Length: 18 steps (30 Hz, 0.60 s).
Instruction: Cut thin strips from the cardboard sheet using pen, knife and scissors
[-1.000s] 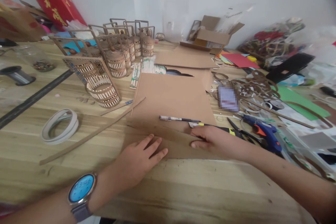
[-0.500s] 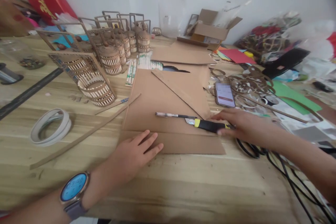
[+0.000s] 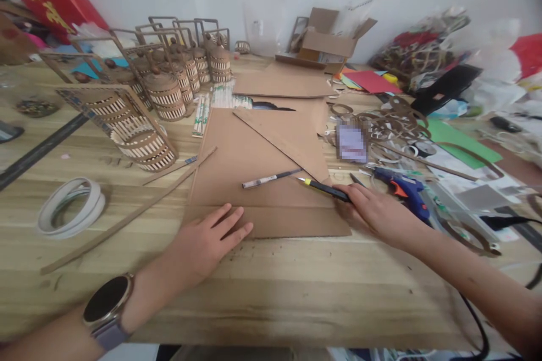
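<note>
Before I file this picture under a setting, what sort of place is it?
Probably a craft workshop, perhaps at home: small slatted baskets stand grouped on the wooden table, a blue glue gun lies nearby, and the right hand holds a cutter.

Round black-faced watch (image 3: 108, 300), purple strap (image 3: 112, 334)

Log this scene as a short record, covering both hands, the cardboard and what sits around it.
Left hand: fingers spread on the cardboard, near edge
Left wrist: dark-faced watch
Right hand: holding the yellow-and-black knife
On cardboard: pen, beside the knife's tip
Right side: blue glue gun
Left side: white rings, woven baskets
</note>
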Each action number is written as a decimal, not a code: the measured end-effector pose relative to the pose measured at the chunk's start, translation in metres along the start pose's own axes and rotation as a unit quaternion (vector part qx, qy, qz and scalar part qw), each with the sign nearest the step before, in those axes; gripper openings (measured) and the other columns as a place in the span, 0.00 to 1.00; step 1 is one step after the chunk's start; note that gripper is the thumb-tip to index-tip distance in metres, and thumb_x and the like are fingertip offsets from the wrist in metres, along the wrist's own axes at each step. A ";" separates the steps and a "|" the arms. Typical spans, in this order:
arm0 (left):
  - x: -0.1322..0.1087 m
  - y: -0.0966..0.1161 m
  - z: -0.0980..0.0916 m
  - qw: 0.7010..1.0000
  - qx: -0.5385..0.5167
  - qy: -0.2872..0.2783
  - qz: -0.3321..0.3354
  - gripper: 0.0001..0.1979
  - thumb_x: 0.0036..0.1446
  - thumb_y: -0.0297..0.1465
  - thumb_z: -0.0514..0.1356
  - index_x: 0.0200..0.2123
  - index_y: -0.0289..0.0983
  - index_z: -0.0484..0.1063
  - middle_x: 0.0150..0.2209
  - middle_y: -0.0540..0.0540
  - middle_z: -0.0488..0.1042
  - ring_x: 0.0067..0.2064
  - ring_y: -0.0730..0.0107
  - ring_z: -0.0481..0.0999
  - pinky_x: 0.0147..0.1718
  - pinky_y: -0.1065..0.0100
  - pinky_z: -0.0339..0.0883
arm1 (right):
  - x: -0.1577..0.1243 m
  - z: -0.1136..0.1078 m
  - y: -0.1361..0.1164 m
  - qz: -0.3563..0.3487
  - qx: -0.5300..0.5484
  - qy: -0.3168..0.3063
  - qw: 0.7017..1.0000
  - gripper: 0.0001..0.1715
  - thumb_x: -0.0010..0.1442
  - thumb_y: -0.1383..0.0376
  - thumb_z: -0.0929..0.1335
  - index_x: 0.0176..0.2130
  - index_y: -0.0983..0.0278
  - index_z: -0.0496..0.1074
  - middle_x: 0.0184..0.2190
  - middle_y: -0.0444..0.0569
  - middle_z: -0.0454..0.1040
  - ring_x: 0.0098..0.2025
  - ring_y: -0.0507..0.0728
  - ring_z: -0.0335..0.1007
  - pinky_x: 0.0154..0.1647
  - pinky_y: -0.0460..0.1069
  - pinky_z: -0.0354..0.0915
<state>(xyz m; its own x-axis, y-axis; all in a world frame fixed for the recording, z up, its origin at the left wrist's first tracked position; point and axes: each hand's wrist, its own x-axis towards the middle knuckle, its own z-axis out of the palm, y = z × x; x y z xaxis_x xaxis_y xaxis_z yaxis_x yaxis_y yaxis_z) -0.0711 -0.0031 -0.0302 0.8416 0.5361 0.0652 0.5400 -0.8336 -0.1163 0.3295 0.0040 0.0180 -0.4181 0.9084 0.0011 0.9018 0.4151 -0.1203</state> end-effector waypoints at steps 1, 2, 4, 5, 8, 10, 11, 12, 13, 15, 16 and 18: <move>0.000 0.000 0.000 1.000 0.000 0.003 -0.001 0.32 0.63 0.21 0.53 0.68 0.43 0.58 0.66 0.41 0.65 0.66 0.55 0.66 0.54 0.59 0.69 | -0.004 -0.002 -0.003 0.030 0.066 -0.011 0.997 0.26 0.69 0.56 0.56 0.54 0.67 0.69 0.42 0.60 0.77 0.40 0.63 0.76 0.40 0.57 0.71; -0.001 0.001 0.000 1.000 0.000 0.006 -0.001 0.31 0.64 0.20 0.53 0.68 0.43 0.58 0.66 0.41 0.65 0.66 0.56 0.66 0.54 0.59 0.69 | -0.009 -0.004 -0.006 0.058 0.139 -0.026 0.988 0.27 0.69 0.53 0.55 0.54 0.66 0.68 0.40 0.58 0.77 0.39 0.62 0.76 0.40 0.57 0.72; -0.001 0.001 0.000 1.000 0.004 0.013 -0.002 0.31 0.63 0.19 0.52 0.68 0.43 0.58 0.66 0.41 0.66 0.66 0.56 0.66 0.55 0.60 0.68 | -0.020 -0.006 -0.015 0.105 0.294 -0.059 0.948 0.27 0.69 0.49 0.56 0.54 0.64 0.67 0.36 0.54 0.76 0.35 0.60 0.74 0.39 0.56 0.72; -0.001 0.001 0.000 1.000 0.006 0.016 0.000 0.32 0.63 0.18 0.51 0.68 0.43 0.59 0.66 0.41 0.66 0.66 0.57 0.66 0.55 0.60 0.68 | -0.026 -0.005 -0.020 0.125 0.372 -0.071 0.917 0.27 0.68 0.47 0.58 0.53 0.63 0.67 0.36 0.53 0.76 0.34 0.59 0.74 0.39 0.56 0.72; -0.002 0.001 -0.001 1.000 0.020 0.014 0.003 0.33 0.62 0.17 0.50 0.68 0.42 0.58 0.66 0.41 0.66 0.65 0.55 0.66 0.54 0.59 0.69 | -0.044 0.001 -0.039 0.185 0.574 -0.070 0.795 0.27 0.64 0.45 0.65 0.53 0.61 0.65 0.44 0.56 0.76 0.41 0.59 0.74 0.43 0.55 0.72; -0.001 0.001 -0.002 1.000 0.029 0.007 0.005 0.34 0.62 0.16 0.48 0.69 0.42 0.58 0.66 0.41 0.65 0.65 0.54 0.67 0.53 0.59 0.70 | -0.054 0.008 -0.050 0.212 0.654 -0.070 0.723 0.28 0.62 0.46 0.69 0.53 0.60 0.64 0.47 0.56 0.75 0.44 0.59 0.75 0.43 0.55 0.72; -0.001 0.001 -0.002 0.999 0.031 0.004 0.006 0.34 0.62 0.16 0.47 0.69 0.42 0.57 0.66 0.41 0.65 0.65 0.53 0.67 0.53 0.58 0.70 | -0.057 0.011 -0.055 0.217 0.676 -0.075 0.700 0.27 0.62 0.47 0.69 0.53 0.59 0.64 0.47 0.56 0.74 0.44 0.59 0.74 0.42 0.54 0.72; -0.001 0.001 -0.002 0.999 0.032 0.001 0.006 0.34 0.62 0.16 0.47 0.69 0.42 0.57 0.66 0.40 0.65 0.65 0.53 0.67 0.54 0.58 0.70 | -0.059 0.014 -0.059 0.218 0.689 -0.082 0.686 0.26 0.62 0.47 0.69 0.53 0.59 0.64 0.46 0.55 0.74 0.42 0.58 0.74 0.40 0.53 0.72; -0.001 0.001 -0.001 0.999 0.032 -0.001 0.006 0.34 0.62 0.16 0.47 0.69 0.42 0.57 0.67 0.40 0.64 0.65 0.53 0.66 0.54 0.58 0.70 | -0.060 0.016 -0.063 0.215 0.696 -0.089 0.679 0.26 0.63 0.48 0.68 0.53 0.59 0.64 0.46 0.55 0.74 0.40 0.57 0.73 0.37 0.52 0.71; -0.001 0.001 0.000 0.999 0.033 -0.005 0.005 0.35 0.61 0.16 0.47 0.69 0.42 0.57 0.67 0.40 0.64 0.66 0.53 0.66 0.55 0.57 0.69 | -0.061 0.019 -0.069 0.207 0.700 -0.091 0.677 0.26 0.63 0.47 0.68 0.53 0.60 0.65 0.44 0.54 0.72 0.36 0.54 0.70 0.32 0.49 0.69; -0.002 0.001 0.001 0.999 0.032 -0.005 0.003 0.35 0.61 0.15 0.46 0.69 0.42 0.57 0.67 0.40 0.64 0.66 0.53 0.66 0.55 0.57 0.69 | -0.061 0.020 -0.071 0.204 0.701 -0.089 0.677 0.26 0.63 0.47 0.68 0.52 0.60 0.66 0.43 0.54 0.72 0.34 0.53 0.68 0.30 0.48 0.68; -0.002 0.001 0.003 1.000 0.027 -0.003 -0.002 0.35 0.61 0.15 0.46 0.69 0.43 0.56 0.67 0.41 0.63 0.66 0.54 0.65 0.57 0.56 0.67 | -0.061 0.020 -0.075 0.202 0.701 -0.081 0.679 0.26 0.62 0.46 0.68 0.50 0.61 0.67 0.40 0.52 0.71 0.31 0.52 0.65 0.26 0.47 0.65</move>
<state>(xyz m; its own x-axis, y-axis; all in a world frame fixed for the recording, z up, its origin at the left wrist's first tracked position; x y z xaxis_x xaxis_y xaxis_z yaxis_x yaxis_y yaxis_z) -0.0727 -0.0048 -0.0332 0.8389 0.5411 0.0593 0.5427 -0.8228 -0.1689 0.2852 -0.0832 0.0068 -0.2770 0.8699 -0.4082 0.0036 -0.4239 -0.9057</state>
